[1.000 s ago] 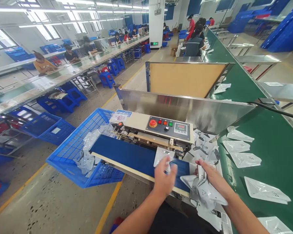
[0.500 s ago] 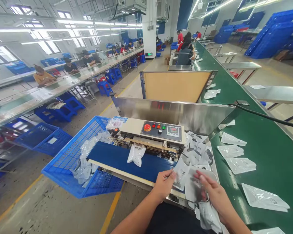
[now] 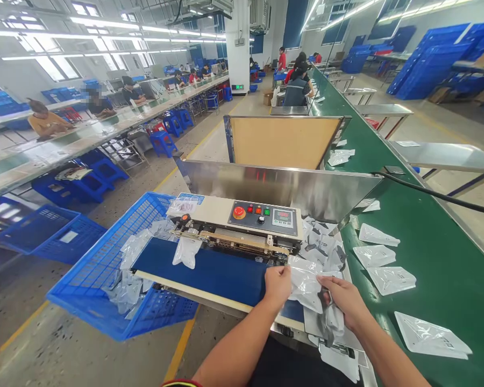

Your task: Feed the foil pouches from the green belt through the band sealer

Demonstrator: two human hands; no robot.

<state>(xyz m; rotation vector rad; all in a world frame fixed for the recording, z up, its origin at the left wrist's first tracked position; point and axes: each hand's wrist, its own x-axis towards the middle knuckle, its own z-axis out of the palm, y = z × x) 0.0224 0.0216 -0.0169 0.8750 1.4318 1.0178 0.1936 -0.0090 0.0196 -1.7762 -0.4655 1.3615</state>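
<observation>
My left hand is closed, pinching the left edge of a shiny white plastic pouch at the right end of a band sealer. My right hand is closed too, thumb and forefinger on the same pouch's right edge. Below its fingers hangs a second, crumpled pouch, seemingly held in the same hand. Farther left, another pouch hangs from the sealer's jaws over the blue belt. A heap of pouches lies just beyond my hands.
Left of the sealer, a blue crate holds many pouches. On the right runs a green conveyor with several flat pouches. A metal panel stands behind the sealer, and a black cable crosses the conveyor. People sit at far benches.
Both hands have come together on one pouch; the right hand has moved left onto its edge. The pouch in the sealer has travelled left along the belt. The view has shifted slightly.
</observation>
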